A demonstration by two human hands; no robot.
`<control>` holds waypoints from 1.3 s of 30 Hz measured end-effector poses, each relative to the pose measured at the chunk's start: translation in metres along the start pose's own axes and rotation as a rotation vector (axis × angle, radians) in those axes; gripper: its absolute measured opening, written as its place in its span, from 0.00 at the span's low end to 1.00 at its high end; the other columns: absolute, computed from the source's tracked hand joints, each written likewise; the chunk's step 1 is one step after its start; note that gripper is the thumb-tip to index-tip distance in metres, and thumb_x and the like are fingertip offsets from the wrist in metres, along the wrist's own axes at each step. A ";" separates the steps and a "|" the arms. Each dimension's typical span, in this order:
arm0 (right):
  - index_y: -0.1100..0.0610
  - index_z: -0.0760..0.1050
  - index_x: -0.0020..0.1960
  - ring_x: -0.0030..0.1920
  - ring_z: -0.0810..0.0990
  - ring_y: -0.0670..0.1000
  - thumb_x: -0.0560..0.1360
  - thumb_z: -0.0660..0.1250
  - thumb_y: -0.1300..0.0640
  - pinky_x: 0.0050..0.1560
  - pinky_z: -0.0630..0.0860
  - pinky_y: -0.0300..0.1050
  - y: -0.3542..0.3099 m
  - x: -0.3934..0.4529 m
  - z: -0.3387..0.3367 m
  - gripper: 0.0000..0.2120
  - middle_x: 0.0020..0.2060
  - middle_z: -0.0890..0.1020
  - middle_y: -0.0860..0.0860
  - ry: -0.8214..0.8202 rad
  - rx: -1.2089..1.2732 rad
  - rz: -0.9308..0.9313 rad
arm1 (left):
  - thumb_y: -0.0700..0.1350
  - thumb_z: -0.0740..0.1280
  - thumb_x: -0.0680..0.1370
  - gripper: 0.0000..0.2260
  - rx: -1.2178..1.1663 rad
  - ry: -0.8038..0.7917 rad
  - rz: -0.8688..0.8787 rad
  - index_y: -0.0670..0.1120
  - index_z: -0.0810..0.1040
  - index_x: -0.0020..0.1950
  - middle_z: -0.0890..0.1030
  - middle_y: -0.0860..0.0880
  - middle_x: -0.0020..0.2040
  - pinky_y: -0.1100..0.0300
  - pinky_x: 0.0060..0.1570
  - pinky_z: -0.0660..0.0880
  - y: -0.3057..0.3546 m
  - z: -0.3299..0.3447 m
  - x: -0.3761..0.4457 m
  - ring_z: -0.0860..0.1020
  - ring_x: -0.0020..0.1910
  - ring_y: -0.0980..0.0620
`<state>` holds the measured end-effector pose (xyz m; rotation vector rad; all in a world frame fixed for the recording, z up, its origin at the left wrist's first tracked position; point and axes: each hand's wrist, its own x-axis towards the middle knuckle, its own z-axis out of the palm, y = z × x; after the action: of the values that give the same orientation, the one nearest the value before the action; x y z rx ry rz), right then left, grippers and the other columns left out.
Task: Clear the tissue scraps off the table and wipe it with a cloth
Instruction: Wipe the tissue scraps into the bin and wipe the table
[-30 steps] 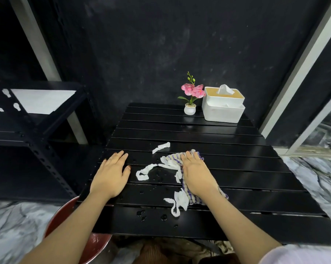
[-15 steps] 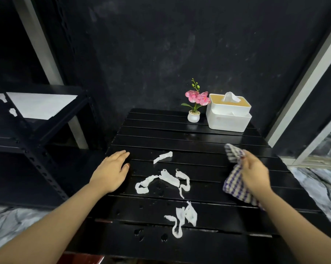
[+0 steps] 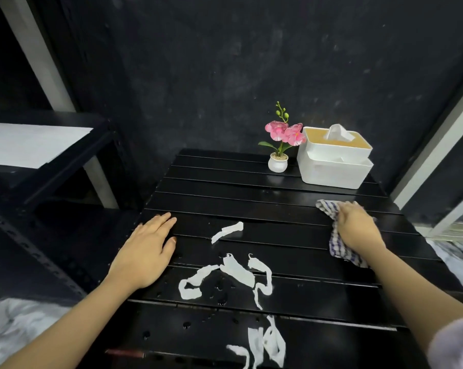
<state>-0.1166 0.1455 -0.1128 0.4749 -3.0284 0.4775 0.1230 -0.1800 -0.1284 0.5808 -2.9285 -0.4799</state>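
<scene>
Cloth bunched in right hand grip at surface right edge; left hand flat, released, w/ tissue scraps mid-surface.

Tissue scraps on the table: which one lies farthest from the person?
The small lone strip, lying by itself toward the flower pot. The tangled cluster and the near-edge pieces sit closer.

Flower pot: you see 1 small white pot with pink blooms, far edge.
Tissue box: white, just right of your pot.
Shelf: dark rack on your left.
</scene>
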 end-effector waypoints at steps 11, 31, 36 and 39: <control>0.60 0.59 0.73 0.75 0.55 0.53 0.80 0.50 0.62 0.73 0.46 0.40 -0.123 -0.023 0.041 0.21 0.74 0.61 0.57 -0.199 0.127 -0.452 | 0.50 0.52 0.81 0.23 0.010 0.003 -0.001 0.50 0.55 0.76 0.55 0.53 0.78 0.57 0.74 0.45 0.004 -0.002 -0.003 0.51 0.76 0.54; 0.51 0.60 0.73 0.75 0.54 0.45 0.80 0.52 0.65 0.70 0.45 0.30 -0.165 -0.079 0.050 0.23 0.74 0.61 0.48 -0.379 0.191 -0.814 | 0.49 0.54 0.81 0.22 -0.063 0.018 0.002 0.49 0.58 0.75 0.57 0.52 0.77 0.58 0.74 0.47 0.001 -0.002 -0.005 0.53 0.76 0.54; 0.52 0.63 0.72 0.74 0.57 0.45 0.79 0.52 0.66 0.68 0.47 0.27 -0.165 -0.083 0.046 0.22 0.73 0.64 0.49 -0.388 0.241 -0.779 | 0.48 0.55 0.80 0.21 -0.100 0.033 -0.002 0.50 0.60 0.74 0.59 0.53 0.76 0.59 0.73 0.48 0.001 -0.002 -0.008 0.54 0.76 0.55; 0.54 0.67 0.69 0.72 0.64 0.48 0.80 0.52 0.66 0.61 0.47 0.16 -0.158 -0.087 0.034 0.20 0.71 0.68 0.51 -0.296 0.391 -0.621 | 0.47 0.55 0.81 0.21 -0.112 0.017 -0.001 0.49 0.61 0.74 0.59 0.52 0.76 0.59 0.73 0.49 0.002 -0.005 -0.010 0.53 0.76 0.55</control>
<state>0.0146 0.0173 -0.1057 1.5580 -2.7912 1.0106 0.1326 -0.1761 -0.1238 0.5696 -2.8625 -0.6318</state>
